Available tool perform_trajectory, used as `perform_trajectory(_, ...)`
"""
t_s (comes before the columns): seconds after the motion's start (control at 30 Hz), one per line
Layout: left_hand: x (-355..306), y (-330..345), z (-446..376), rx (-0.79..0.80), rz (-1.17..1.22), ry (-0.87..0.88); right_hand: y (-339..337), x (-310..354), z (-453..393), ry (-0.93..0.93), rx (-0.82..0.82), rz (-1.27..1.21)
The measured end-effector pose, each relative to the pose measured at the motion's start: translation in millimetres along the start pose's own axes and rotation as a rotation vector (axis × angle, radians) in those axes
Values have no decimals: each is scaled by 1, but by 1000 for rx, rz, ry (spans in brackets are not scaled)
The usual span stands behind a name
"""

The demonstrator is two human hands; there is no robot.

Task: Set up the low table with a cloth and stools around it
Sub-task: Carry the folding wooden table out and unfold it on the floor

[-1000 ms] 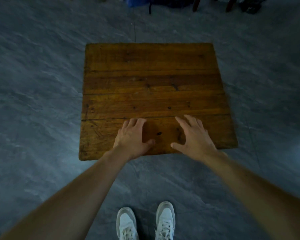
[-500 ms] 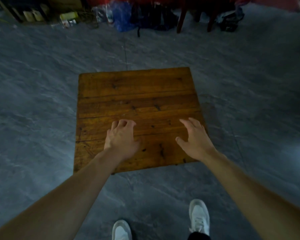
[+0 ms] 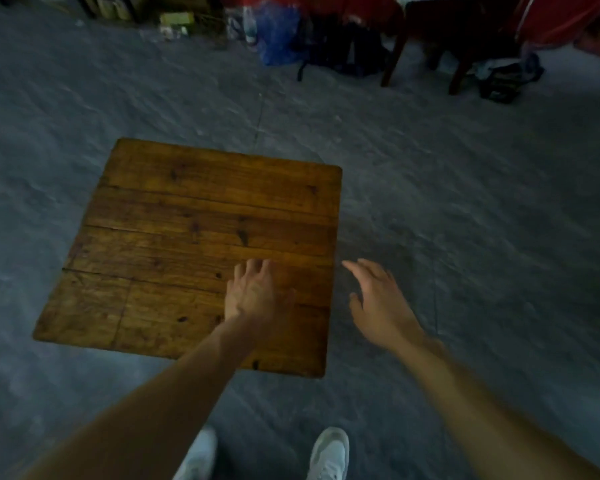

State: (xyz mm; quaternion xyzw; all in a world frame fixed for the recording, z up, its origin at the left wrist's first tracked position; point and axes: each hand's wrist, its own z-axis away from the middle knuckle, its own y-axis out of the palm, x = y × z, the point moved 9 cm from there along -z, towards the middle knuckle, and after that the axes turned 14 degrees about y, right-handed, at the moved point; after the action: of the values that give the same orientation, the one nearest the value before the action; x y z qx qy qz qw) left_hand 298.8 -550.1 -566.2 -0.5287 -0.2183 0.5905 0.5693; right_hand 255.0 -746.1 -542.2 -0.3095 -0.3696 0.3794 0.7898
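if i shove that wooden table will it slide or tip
Probably slides: the table sits low with a wide square top, so tipping looks unlikely. Its thick planks suggest it is stiff and fairly heavy. The stone-like floor looks smooth, so it may scrape along.

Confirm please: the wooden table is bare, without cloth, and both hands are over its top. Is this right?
Not quite. In the head view only the left hand is over the wooden table; the right hand is past its right edge, above the floor. The table is bare, without cloth.
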Motion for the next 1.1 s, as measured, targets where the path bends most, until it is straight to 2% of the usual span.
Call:
perform_trajectory(0.13,-7,-6,-27,-91,23,-53,-22,4,-41,-88,-23,13)
perform_trajectory(0.3,11,-4,-64,-131,66,-177,-15,26,-99,-196,45,89)
perform_trajectory(0.63,25,47,-84,-113,183,-398,7,87,-194,-491,213,460)
perform_trajectory(0.7,20,58,-78,-121,139,-435,18,86,-200,-607,247,597)
perform_trajectory(0.8,8,69,-64,-171,58,-510,36,81,-201,-880,274,865)
perform_trajectory(0.9,-12,82,-50,-234,34,-616,51,69,-200,-1069,276,1035)
perform_trajectory(1.1,-56,135,-39,-244,9,-779,62,55,-207,-1156,118,1013)
